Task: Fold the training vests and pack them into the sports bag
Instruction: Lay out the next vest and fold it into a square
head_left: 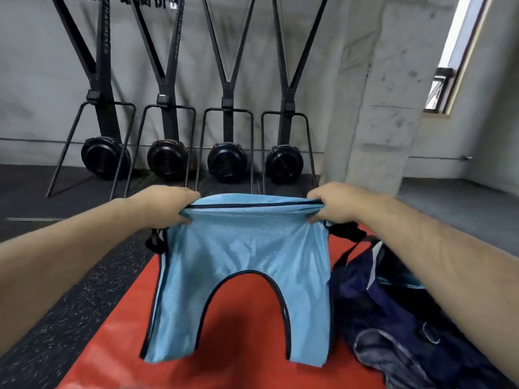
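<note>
Mat (118, 332): red, lies on the speckled black floor (70, 276), directly under the work. Likely the folding surface; there is no bench.

Bag (393, 332): dark navy, slumped on the mat's right side, just beside the hanging vest. Its near end is cut off by the frame edge. A strip of pale blue shows at its top, possibly a vest already packed; cannot confirm. Whether the mouth is open is hard to read.

Vest (244, 262): light blue mesh with dark trim, held in the air above the mat, upside down. The two shoulder straps hang lowest, with the neck arch between them. The hem is drawn taut at the top. Judged: it is held by the hem corners to line up front and back before the first fold.

Left hand (165, 206): fingers curled, pinching the left hem corner. A small black loop or strap hangs just below it; what it belongs to is unclear.

Right hand (337, 203): the same pinch on the right hem corner, knuckles toward the camera. Fingertips on both sides are hidden behind cloth.

Far: four black machines (227, 161) with round housings stand against a grey wall, tops cut off. A concrete pillar (379, 108) is to the right, and a window (449, 66) beyond it is only partly in frame.
</note>
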A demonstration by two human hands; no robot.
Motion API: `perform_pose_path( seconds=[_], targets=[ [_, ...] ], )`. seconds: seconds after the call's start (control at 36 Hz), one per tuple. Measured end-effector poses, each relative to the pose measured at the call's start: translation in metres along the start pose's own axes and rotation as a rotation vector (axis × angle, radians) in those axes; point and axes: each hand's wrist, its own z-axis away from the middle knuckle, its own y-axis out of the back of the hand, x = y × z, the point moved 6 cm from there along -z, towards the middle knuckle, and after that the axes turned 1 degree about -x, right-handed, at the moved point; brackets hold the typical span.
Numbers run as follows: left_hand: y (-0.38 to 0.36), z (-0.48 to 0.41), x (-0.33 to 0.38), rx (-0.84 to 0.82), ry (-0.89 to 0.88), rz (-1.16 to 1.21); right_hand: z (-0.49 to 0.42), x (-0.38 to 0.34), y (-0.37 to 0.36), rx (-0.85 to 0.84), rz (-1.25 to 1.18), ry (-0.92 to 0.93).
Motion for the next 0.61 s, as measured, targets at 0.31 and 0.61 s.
perform_pose_path(
  seconds=[0.31,0.61],
  targets=[
    [0.042,-0.067,-0.057,0.584,0.17,-0.206,-0.088,0.015,0.034,0.601,0.192,-0.1],
    [-0.145,0.037,0.024,0.126,0.113,0.029,-0.013,-0.039,-0.158,0.286,0.036,0.069]
  ],
)
